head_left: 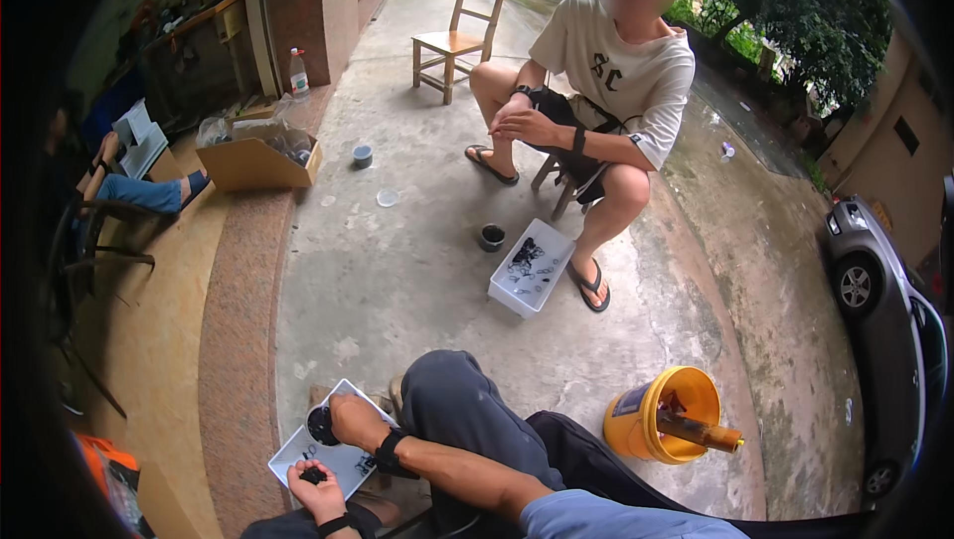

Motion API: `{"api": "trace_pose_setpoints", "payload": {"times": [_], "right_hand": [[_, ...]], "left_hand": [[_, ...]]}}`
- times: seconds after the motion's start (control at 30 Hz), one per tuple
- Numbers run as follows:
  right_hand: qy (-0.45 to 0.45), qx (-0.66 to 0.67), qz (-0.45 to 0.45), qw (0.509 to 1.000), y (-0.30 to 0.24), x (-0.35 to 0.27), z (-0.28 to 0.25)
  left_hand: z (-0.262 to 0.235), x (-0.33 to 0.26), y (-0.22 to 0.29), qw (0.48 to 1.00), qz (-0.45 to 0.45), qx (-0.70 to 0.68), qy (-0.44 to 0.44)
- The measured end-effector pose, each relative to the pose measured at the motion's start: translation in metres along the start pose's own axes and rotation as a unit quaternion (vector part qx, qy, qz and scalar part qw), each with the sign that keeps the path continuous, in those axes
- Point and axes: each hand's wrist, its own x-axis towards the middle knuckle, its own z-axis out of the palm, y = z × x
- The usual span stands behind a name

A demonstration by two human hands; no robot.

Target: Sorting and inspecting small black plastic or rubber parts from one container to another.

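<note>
One tilt from spilling small black pieces (313,475) cupped in half-open left hand (320,497), seven o'clock by white rectangular plastic tray (288,456). Can't tell grip of right hand (358,423); might knock round black tub (320,427) tbh.

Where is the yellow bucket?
In the head view, the yellow bucket stands on the concrete at the lower right, to the right of the grey trouser leg and left of the grey car, with a brown tube sticking out.
</note>
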Motion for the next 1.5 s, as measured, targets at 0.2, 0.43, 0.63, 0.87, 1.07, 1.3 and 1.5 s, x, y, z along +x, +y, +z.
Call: {"api": "trace_pose_setpoints", "payload": {"times": [0.2,0.43,0.63,0.87,1.07,1.3,1.5], "right_hand": [[-0.019,-0.034,0.012,0.999,0.014,0.000,0.034],[-0.047,-0.050,0.009,0.998,0.007,-0.006,0.064],[-0.099,-0.051,-0.022,0.993,0.008,-0.010,0.079],[-0.082,-0.101,-0.059,0.990,0.023,0.002,0.077],[-0.136,-0.284,-0.156,0.936,0.043,0.001,0.078],[-0.095,-0.336,-0.065,0.935,0.081,0.002,0.077],[-0.340,-0.301,0.040,0.890,0.018,-0.005,0.055]], "left_hand": [[0.019,-0.022,0.009,1.000,0.005,-0.009,-0.002],[-0.011,-0.011,0.013,0.999,-0.029,-0.014,0.021],[-0.010,-0.005,0.014,0.999,-0.029,-0.025,0.038],[-0.011,0.000,0.012,0.999,-0.039,-0.024,0.016],[-0.018,0.006,0.013,0.998,-0.045,-0.019,0.044],[0.001,0.016,-0.013,0.995,-0.090,0.003,0.036],[-0.028,0.028,0.003,0.995,-0.081,-0.011,0.049]]}}
